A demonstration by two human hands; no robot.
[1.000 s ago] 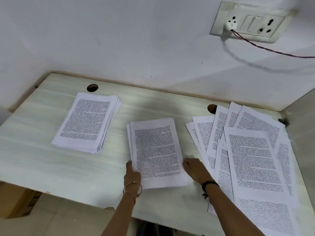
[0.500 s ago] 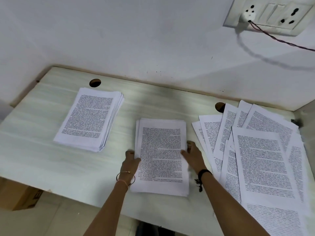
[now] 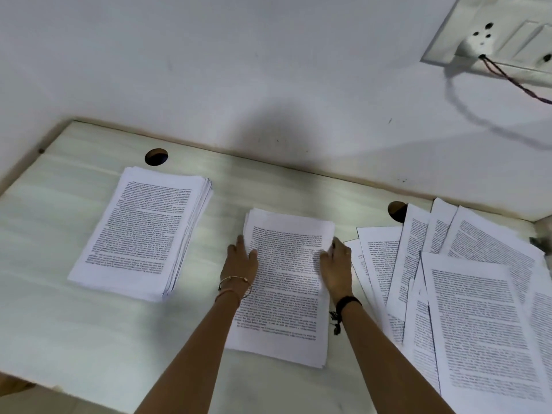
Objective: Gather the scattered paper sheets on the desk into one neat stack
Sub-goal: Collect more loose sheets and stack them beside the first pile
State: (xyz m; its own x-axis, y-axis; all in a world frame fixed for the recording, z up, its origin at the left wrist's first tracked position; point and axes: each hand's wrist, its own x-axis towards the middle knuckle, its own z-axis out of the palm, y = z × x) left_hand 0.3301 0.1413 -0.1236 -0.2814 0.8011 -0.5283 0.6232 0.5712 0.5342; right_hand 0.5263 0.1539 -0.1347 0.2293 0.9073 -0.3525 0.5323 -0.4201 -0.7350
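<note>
Three groups of paper sit on the pale wood-grain bench (image 3: 59, 309), which is set against a white wall.

- Largest: the loose sheets (image 3: 478, 309), fanned and overlapping across the right end, some reaching the near edge.
- Next: the thick stack (image 3: 143, 231) at the left, fairly square, its right side slightly stepped, well apart from the rest.
- Then: the middle pile (image 3: 286, 294), thin, near the fan but not touching it.
- Hands: both are clamped on the middle pile. The left hand (image 3: 240, 261) is at its left long edge and the right hand (image 3: 337, 264) at its right, each with a thumb on the top page. The hands are apart, with the pile between them. We cannot tell whether the fingers reach underneath.
- Small items: round cable holes (image 3: 156, 156) in the bench, and a socket plate (image 3: 507, 34) on the wall with a twisted cord (image 3: 513, 82).

Risks, as we judge them:
- Squeezing the thin pile sideways could bow it and skew the lower sheets out at the near end.
- Lifting it by the sides alone could spill pages.
- The right forearm passes close by the fan and could drag sheets off the bench edge.

Writing: we see dense printed paragraphs on every top page, too blurred to read. No brand or label is legible.
</note>
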